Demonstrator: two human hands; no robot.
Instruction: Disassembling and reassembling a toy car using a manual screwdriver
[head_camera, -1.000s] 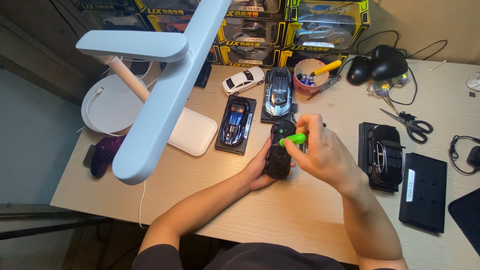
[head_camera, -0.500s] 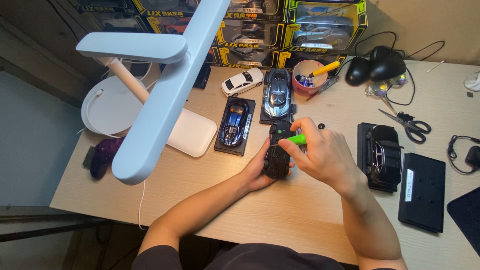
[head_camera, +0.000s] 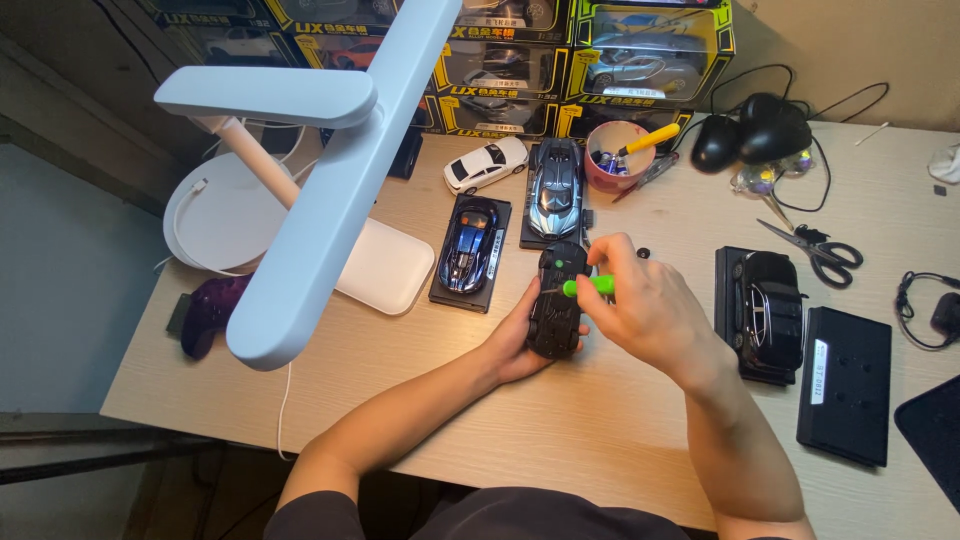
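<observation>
Centrally on the wooden desk (head_camera: 620, 440), the upturned black toy car (head_camera: 556, 300) remains cradled in the left hand (head_camera: 515, 340), while the right hand (head_camera: 650, 310), clasping the green-handled screwdriver (head_camera: 585, 287), has lowered its tip onto the car's underside.

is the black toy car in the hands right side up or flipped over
Flipped over. The black toy car shows its flat dark underside, not a roof or windows. The left hand steadies it while the right hand holds a green-handled screwdriver against it.
</observation>
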